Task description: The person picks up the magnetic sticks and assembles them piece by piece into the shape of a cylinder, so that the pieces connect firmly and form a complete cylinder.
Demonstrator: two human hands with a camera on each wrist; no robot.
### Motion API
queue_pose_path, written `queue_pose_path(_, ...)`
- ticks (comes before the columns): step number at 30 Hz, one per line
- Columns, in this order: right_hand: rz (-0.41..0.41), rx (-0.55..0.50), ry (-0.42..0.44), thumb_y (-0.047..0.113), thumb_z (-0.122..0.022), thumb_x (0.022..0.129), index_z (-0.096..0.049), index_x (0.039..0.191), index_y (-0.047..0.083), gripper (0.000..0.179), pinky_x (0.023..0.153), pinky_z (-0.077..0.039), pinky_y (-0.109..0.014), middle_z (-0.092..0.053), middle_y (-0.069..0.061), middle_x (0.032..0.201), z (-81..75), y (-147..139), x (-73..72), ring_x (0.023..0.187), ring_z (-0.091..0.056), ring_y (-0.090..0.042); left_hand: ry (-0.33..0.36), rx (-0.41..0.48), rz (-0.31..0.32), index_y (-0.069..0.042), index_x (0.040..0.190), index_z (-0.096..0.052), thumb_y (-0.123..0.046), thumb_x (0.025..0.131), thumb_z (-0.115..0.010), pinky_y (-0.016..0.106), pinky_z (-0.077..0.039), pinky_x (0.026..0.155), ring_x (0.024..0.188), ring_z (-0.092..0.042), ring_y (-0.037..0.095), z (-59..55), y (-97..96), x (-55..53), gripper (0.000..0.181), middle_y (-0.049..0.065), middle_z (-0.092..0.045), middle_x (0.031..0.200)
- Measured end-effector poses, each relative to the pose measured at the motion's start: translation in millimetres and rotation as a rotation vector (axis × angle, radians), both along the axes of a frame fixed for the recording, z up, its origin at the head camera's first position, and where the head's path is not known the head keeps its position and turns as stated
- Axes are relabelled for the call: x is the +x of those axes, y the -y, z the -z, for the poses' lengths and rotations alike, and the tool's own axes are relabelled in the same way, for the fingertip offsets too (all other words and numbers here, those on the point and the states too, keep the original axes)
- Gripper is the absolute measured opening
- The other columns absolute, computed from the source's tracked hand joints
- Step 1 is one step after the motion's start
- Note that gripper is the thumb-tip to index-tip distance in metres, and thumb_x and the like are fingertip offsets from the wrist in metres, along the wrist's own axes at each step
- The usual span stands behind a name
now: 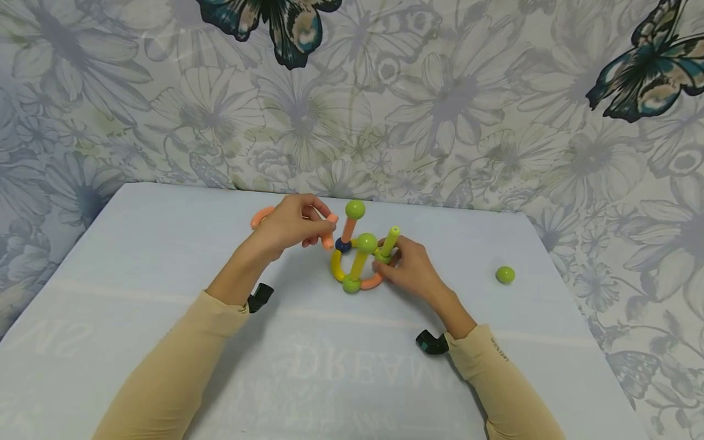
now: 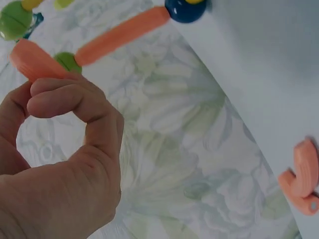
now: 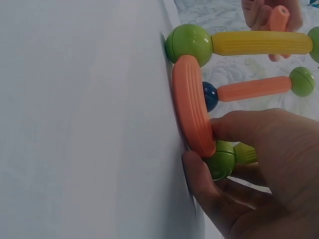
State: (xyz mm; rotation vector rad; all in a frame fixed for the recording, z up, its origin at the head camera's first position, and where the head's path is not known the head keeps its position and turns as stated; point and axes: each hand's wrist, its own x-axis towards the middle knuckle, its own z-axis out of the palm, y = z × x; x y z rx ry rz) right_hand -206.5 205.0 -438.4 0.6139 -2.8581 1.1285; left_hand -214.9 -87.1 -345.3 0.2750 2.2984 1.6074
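My left hand (image 1: 297, 223) pinches a short orange rod (image 2: 37, 59) between thumb and fingers, in the air left of a ball-and-rod structure. Curved rods, among them a yellow one (image 1: 337, 266) and an orange one (image 3: 192, 104), form its ring with a navy ball (image 1: 343, 245) and green balls (image 1: 351, 283). An orange upright (image 3: 254, 89) and a yellow upright (image 3: 261, 43) each carry a green ball on top. A green upright (image 1: 390, 241) has a bare top. At the ring's right side, my right hand (image 1: 411, 267) grips the green ball (image 3: 222, 160) joined to the orange curved rod.
A loose green ball (image 1: 505, 275) lies at the right of the white table (image 1: 264, 379). Orange curved rods (image 2: 305, 177) lie behind my left hand, partly hidden in the head view. A patterned wall (image 1: 352, 116) stands at the table's back edge.
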Motion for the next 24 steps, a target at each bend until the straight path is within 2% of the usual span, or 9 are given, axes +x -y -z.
queue_pose_path(6,-0.031,-0.004,-0.016,0.022,-0.083,0.092,-0.070,0.124,0.006,0.039,0.068,-0.054,-0.030,-0.074,-0.007,0.107,0.5,2,1.5,0.080,-0.069,-0.015,0.006,0.035,-0.015,-0.007,0.127,-0.057,-0.020,0.093,-0.075,0.029,-0.046,0.062,0.065,-0.053,0.020,1.6,-12.2,4.5,0.041,0.008,-0.071,0.086)
queue_pose_path(13,-0.047,-0.006,-0.033,0.021,-0.083,0.091,-0.070,0.124,0.005,0.039,0.068,-0.055,-0.030,-0.073,-0.006,0.106,0.4,4,1.4,0.080,-0.069,-0.014,-0.007,0.045,-0.076,-0.006,0.133,-0.057,-0.020,0.092,-0.075,0.027,-0.044,0.062,0.064,-0.051,0.019,1.4,-20.7,7.9,0.047,0.007,-0.068,0.086)
queue_pose_path(19,-0.062,-0.010,-0.044,0.020,-0.083,0.091,-0.069,0.124,0.006,0.038,0.066,-0.055,-0.029,-0.073,-0.005,0.107,2.3,5,2.1,0.080,-0.070,-0.016,0.006,0.117,-0.158,-0.007,0.128,-0.058,-0.018,0.090,-0.077,0.025,-0.039,0.054,0.057,-0.045,0.016,1.5,-27.2,12.5,0.044,0.006,-0.067,0.080)
queue_pose_path(24,-0.064,-0.006,-0.048,0.021,-0.083,0.092,-0.070,0.123,0.008,0.036,0.065,-0.054,-0.028,-0.073,-0.004,0.104,3.6,6,1.6,0.079,-0.069,-0.016,0.003,0.143,-0.188,-0.009,0.126,-0.057,-0.017,0.090,-0.076,0.025,-0.038,0.052,0.058,-0.046,0.016,2.5,-29.5,14.6,0.042,0.005,-0.064,0.077)
